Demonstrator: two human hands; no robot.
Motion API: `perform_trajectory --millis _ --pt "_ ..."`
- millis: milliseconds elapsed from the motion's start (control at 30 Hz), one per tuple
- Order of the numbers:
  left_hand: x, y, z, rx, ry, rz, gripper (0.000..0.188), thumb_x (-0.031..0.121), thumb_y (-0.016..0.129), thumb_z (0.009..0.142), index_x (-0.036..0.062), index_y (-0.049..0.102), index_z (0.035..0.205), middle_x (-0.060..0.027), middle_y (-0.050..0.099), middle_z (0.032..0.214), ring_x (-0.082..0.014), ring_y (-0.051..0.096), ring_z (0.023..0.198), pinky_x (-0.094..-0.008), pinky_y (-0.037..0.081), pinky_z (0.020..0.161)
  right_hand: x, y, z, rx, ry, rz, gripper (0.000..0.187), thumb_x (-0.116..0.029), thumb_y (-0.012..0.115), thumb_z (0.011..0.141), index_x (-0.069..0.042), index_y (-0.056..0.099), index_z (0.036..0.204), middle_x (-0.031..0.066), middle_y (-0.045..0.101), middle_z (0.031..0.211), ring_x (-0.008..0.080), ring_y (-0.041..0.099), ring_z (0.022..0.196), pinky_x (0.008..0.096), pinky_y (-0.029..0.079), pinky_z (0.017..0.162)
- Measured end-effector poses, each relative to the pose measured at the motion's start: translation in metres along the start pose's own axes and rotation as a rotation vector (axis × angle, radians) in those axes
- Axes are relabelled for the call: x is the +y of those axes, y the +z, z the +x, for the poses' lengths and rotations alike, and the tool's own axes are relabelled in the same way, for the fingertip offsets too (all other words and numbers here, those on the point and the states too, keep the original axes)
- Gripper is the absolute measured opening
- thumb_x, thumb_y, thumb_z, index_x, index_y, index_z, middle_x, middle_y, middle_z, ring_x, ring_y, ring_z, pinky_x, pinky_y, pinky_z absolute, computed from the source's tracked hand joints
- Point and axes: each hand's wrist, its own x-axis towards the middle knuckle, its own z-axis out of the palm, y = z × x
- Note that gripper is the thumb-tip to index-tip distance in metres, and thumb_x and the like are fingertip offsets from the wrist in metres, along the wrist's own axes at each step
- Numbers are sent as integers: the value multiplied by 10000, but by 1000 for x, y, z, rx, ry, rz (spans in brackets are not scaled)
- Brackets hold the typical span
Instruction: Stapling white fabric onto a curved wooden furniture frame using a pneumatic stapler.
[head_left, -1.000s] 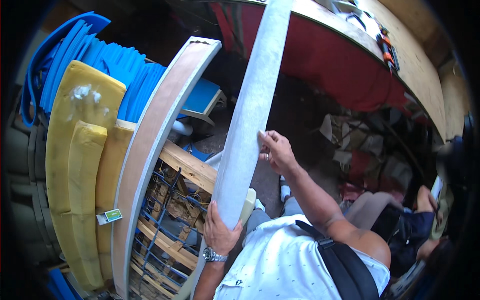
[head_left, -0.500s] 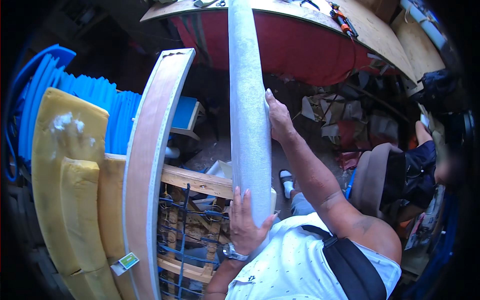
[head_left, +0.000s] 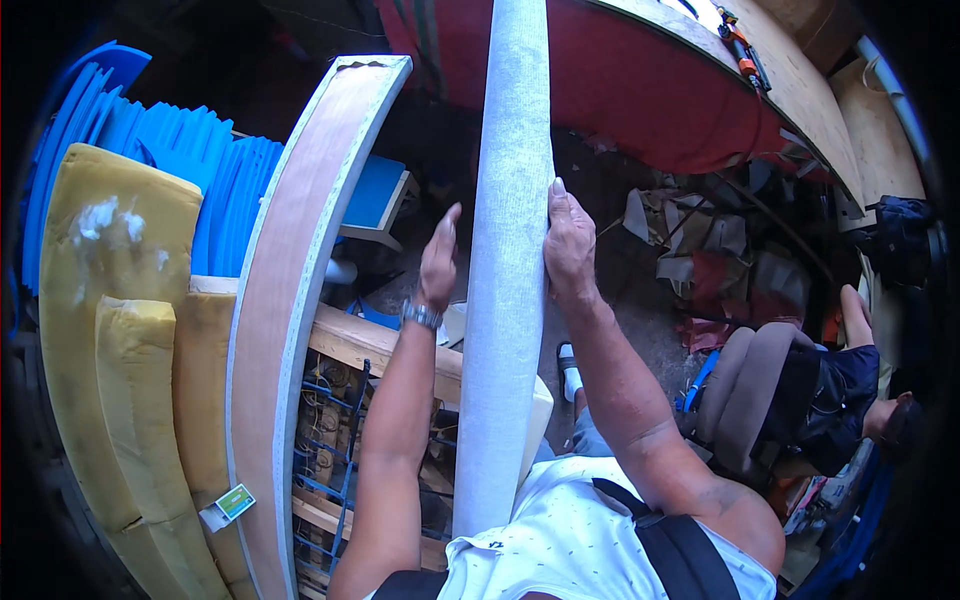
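Observation:
A long grey fabric-covered panel (head_left: pixel 505 300) stands upright in front of me, running from my chest to the top of the view. My right hand (head_left: pixel 570 245) presses flat against its right edge. My left hand (head_left: pixel 438 262), wearing a wristwatch, is raised with fingers straight just left of the panel, apart from it or barely touching it; I cannot tell which. To the left leans a curved wooden board (head_left: pixel 290 300) with a pale fabric edge.
Yellow foam cushions (head_left: pixel 110 330) and blue foam sheets (head_left: pixel 190 170) stand at the left. A wooden frame with wire springs (head_left: pixel 330 440) lies below. A red-draped workbench (head_left: pixel 640 90) spans the top. Another person (head_left: pixel 840 390) sits at the right near scrap fabric (head_left: pixel 700 240).
My left hand has let go of the panel's lower part and risen beside it. My right hand has stayed on the right edge. The panel now stands straighter and closer to centre.

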Motion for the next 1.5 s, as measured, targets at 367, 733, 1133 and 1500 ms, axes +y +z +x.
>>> perform_trajectory --millis 367,733,1133,1500 --pt "85 73 137 -131 165 118 661 382 296 1084 -25 130 1578 -218 230 1628 -305 263 1498 -407 270 1198 34 -26 34 59 -67 77 459 -422 426 1079 -53 568 845 36 528 723 104 509 694 325 447 628" --pt "130 125 28 -269 343 1349 731 429 372 990 63 188 1595 -165 119 1670 -328 83 1549 -520 65 1239 48 -36 42 46 -26 320 386 -326 509 1057 -14 602 850 -10 569 727 47 481 671 261 443 592" --pt "159 100 -6 -160 290 1313 749 319 521 940 10 252 1567 -188 193 1648 -330 132 1543 -523 91 1242 13 6 56 -26 17 214 443 -371 454 1076 16 671 1074 93 700 923 140 649 867 320 538 782" --pt "177 54 -82 -180 309 1051 754 362 600 932 -5 332 1533 -230 263 1618 -367 184 1528 -553 126 1223 5 53 33 39 -154 139 444 -376 439 1082 6 663 1056 86 709 876 141 670 774 323 549 707"
